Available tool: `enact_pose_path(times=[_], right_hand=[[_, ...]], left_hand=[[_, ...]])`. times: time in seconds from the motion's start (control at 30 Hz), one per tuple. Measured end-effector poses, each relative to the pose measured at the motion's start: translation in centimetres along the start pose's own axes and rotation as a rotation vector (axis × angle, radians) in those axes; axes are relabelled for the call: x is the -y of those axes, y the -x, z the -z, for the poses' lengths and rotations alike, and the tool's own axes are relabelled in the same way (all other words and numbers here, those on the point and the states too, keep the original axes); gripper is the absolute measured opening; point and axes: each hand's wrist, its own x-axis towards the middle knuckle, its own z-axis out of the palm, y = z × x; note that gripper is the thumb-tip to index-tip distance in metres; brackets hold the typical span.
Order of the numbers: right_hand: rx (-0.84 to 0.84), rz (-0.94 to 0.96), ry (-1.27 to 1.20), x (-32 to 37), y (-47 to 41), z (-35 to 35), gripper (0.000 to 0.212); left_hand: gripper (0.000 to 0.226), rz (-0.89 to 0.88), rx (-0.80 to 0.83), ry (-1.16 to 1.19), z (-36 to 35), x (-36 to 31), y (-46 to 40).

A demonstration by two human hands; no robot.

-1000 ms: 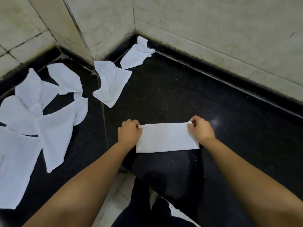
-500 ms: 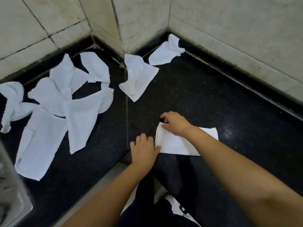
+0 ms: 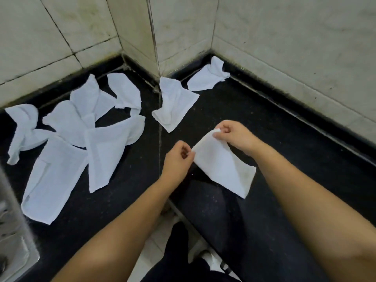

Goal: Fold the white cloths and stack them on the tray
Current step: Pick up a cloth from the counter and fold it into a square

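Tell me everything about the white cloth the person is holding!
The folded cloth is a plain white rectangle, soft and a bit fuzzy like a thin towel, with no pattern. It is lifted at the top and tilted, hanging down toward the black counter near its front edge; whether its lower corner touches the counter is unclear. The right hand pinches its top corner and the left hand pinches the corner beside it. Nothing else touches it.

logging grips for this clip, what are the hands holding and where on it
Both hold the folded white cloth: right hand pinches its far top corner, left hand pinches the near top corner.
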Motion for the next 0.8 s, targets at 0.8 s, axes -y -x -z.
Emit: enact_pose_path(times=[0.8], right_hand=[[0.236,-0.117,0.022,-9.4,10.1,-2.7,0.011]], left_hand=[[0.008,-0.081,0.526,-0.224,-0.7,4.4,3.2]])
